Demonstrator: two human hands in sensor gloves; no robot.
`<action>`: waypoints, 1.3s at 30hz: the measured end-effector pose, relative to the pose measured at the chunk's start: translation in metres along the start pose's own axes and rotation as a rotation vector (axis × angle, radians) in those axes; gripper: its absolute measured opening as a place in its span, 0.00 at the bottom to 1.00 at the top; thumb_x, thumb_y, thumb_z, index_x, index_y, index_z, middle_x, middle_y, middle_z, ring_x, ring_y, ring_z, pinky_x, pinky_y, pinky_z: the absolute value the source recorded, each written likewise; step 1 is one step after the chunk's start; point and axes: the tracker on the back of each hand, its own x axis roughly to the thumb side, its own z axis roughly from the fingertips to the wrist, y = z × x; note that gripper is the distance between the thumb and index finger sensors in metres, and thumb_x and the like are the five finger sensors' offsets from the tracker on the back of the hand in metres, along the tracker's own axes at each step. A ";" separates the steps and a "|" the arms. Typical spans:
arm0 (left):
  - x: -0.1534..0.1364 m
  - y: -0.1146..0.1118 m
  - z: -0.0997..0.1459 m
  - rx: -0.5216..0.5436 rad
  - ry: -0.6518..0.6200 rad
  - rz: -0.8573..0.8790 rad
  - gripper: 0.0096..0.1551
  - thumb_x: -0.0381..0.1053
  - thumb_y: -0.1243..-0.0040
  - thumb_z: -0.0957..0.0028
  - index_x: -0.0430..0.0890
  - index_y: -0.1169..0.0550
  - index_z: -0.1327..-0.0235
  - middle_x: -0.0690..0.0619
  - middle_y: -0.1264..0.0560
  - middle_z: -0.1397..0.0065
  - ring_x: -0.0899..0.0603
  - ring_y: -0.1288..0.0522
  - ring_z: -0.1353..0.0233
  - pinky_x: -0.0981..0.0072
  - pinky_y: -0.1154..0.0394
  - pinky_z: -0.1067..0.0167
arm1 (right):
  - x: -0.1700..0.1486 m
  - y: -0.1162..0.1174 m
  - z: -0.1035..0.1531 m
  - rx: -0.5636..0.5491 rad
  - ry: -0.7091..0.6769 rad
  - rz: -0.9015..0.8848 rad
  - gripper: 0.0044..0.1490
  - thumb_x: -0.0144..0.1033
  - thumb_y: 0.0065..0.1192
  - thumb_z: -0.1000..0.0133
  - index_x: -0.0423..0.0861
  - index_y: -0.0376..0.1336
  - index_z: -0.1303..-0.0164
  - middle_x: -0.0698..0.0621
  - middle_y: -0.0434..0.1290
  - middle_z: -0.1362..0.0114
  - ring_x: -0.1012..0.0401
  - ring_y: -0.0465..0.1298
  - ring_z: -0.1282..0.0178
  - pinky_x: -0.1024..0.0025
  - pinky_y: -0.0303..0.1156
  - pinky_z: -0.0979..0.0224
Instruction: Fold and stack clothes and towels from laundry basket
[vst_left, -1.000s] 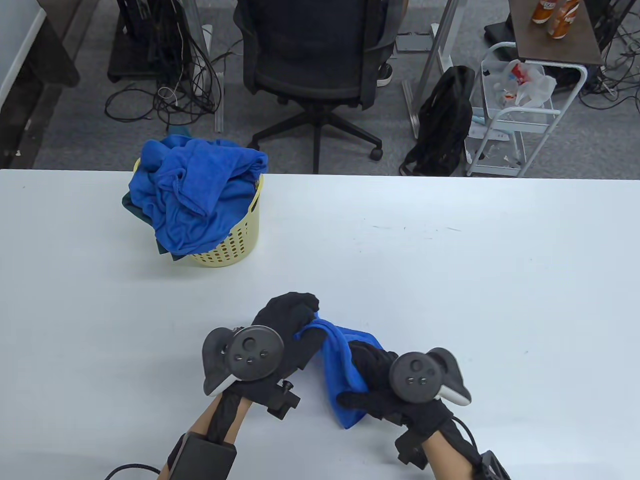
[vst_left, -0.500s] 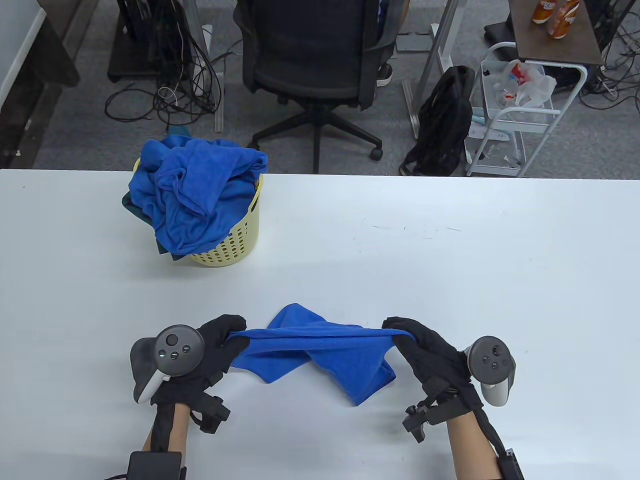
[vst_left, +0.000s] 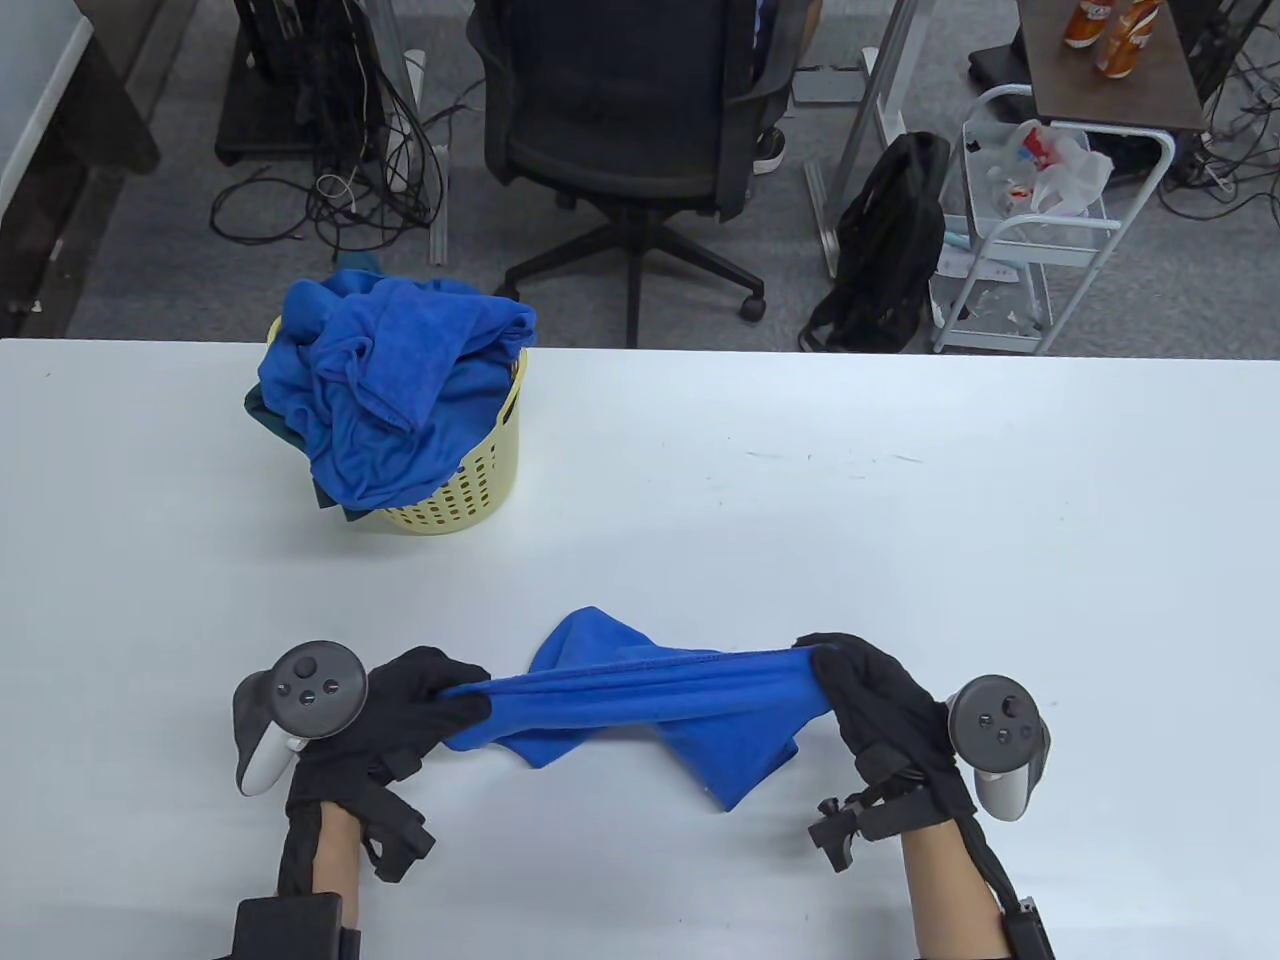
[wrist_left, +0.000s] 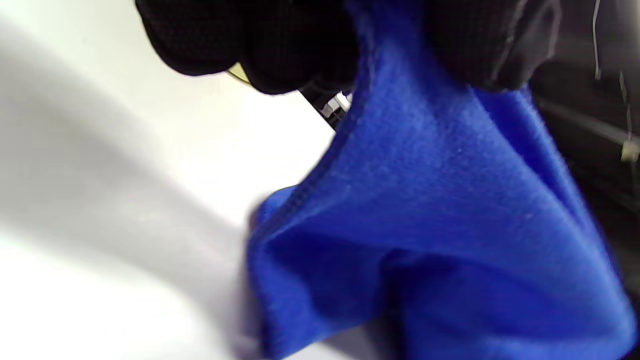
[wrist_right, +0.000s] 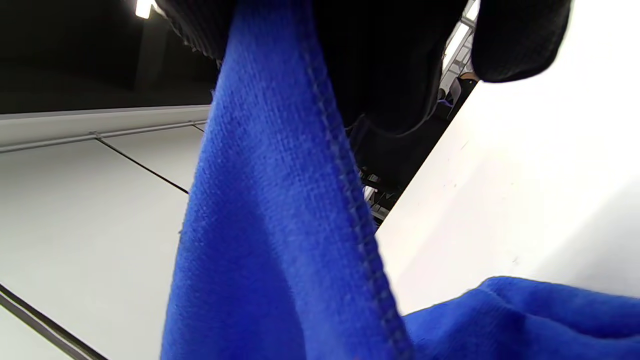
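A small blue towel (vst_left: 650, 700) hangs stretched between my two hands near the front of the white table (vst_left: 900, 520). My left hand (vst_left: 440, 700) grips its left end and my right hand (vst_left: 840, 680) grips its right end. The lower part of the towel sags twisted onto the table. The left wrist view shows the towel (wrist_left: 425, 210) under my gloved fingers (wrist_left: 280, 45). The right wrist view shows its stitched hem (wrist_right: 300, 200) hanging from my fingers (wrist_right: 390, 60). A yellow laundry basket (vst_left: 470, 490) at the back left holds a heap of blue towels (vst_left: 390, 390).
An office chair (vst_left: 620, 110), a black backpack (vst_left: 885, 240) and a white wire cart (vst_left: 1030, 230) stand on the floor beyond the table's far edge. Cables lie on the floor at the back left.
My hands were together with the towel bunched between them a second ago. They have moved apart, left hand to the left and right hand to the right, pulling the towel's top edge out straight.
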 end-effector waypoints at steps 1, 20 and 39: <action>-0.002 0.000 0.000 -0.005 0.000 0.041 0.27 0.67 0.37 0.48 0.60 0.19 0.38 0.49 0.25 0.23 0.42 0.22 0.33 0.47 0.24 0.35 | 0.000 0.000 0.000 0.003 0.004 0.017 0.26 0.44 0.48 0.33 0.36 0.71 0.55 0.41 0.72 0.28 0.41 0.73 0.30 0.28 0.63 0.30; -0.001 0.004 0.001 0.064 0.047 0.158 0.26 0.58 0.43 0.38 0.53 0.25 0.28 0.53 0.18 0.36 0.52 0.15 0.51 0.68 0.17 0.55 | 0.003 -0.006 0.002 -0.059 0.100 0.265 0.27 0.44 0.51 0.33 0.40 0.71 0.34 0.32 0.65 0.20 0.40 0.74 0.35 0.44 0.73 0.38; 0.276 0.073 -0.100 0.877 -0.801 0.017 0.25 0.51 0.53 0.38 0.58 0.40 0.29 0.53 0.38 0.17 0.46 0.28 0.20 0.68 0.24 0.28 | 0.179 -0.088 -0.095 -0.501 -0.697 0.057 0.26 0.35 0.44 0.37 0.44 0.59 0.29 0.41 0.52 0.13 0.51 0.63 0.17 0.46 0.52 0.20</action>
